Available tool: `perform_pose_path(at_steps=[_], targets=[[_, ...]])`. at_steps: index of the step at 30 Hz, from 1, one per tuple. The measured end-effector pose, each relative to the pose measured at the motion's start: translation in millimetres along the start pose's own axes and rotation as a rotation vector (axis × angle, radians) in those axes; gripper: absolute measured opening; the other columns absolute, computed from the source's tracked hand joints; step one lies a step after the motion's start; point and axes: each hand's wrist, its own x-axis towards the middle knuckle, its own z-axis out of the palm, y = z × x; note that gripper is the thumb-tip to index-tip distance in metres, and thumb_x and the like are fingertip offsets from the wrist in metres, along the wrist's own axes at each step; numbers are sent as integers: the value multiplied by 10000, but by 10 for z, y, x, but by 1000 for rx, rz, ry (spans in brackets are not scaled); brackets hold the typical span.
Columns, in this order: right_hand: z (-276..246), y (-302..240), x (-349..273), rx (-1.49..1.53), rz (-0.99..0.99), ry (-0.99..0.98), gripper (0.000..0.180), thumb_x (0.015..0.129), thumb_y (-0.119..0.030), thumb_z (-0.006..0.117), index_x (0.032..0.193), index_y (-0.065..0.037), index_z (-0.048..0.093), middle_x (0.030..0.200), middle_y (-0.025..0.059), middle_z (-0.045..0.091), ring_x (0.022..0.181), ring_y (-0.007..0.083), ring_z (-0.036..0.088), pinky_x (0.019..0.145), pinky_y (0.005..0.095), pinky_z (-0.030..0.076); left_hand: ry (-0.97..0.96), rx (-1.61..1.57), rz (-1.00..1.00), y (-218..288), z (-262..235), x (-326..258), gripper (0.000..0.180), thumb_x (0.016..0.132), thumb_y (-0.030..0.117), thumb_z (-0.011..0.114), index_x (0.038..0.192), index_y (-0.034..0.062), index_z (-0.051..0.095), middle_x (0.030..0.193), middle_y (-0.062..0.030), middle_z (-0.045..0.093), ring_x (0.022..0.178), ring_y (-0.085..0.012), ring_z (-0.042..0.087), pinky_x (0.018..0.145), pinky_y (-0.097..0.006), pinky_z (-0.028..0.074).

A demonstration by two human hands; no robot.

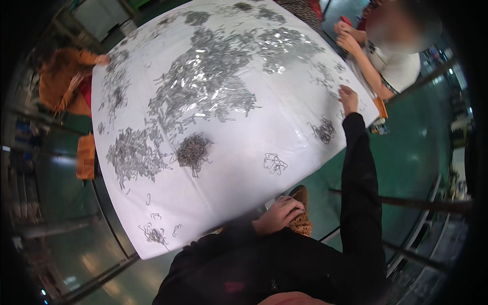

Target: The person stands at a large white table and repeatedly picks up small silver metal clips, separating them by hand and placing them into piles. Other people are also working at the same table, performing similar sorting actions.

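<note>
My right arm stretches over the right side of a white-covered table. Its hand, my right hand, has its fingers bent and drawn together; anything in them is too small to make out. Below it lies a small heap of bent wire hooks, and loose metal pieces lie beyond its fingertips. Close to my body, at the table's near edge, my left hand is closed with curled fingers, and their inside is hidden. A few wire hooks lie on the table ahead of it.
Flat metal pieces spread widely over the table's middle and far side. A dense dark heap of hooks sits left of centre; another small pile lies at the near left corner. Co-workers sit at the right and left. An orange stool stands at left.
</note>
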Motion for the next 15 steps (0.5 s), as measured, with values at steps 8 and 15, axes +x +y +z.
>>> perform_pose_path(at_steps=[8,15], targets=[[1322,-853,-371,-294,-754,-497,484,929,-390,543,1293,-71,547,1332,163,531,1310,375,395,1120,422,271,1,-96,51,-103,14,132,93,923,141,582,988,74,586,951,-65,615,949,-248,565,894,-377,396],[2548,-1284,-1189,-666,-770,-642,524,986,-426,397,1461,-217,319,1538,113,232,1419,368,179,1130,529,191,122,-3,83,25,-167,50,102,916,145,583,959,57,552,937,-78,600,925,-280,569,888,-405,409]])
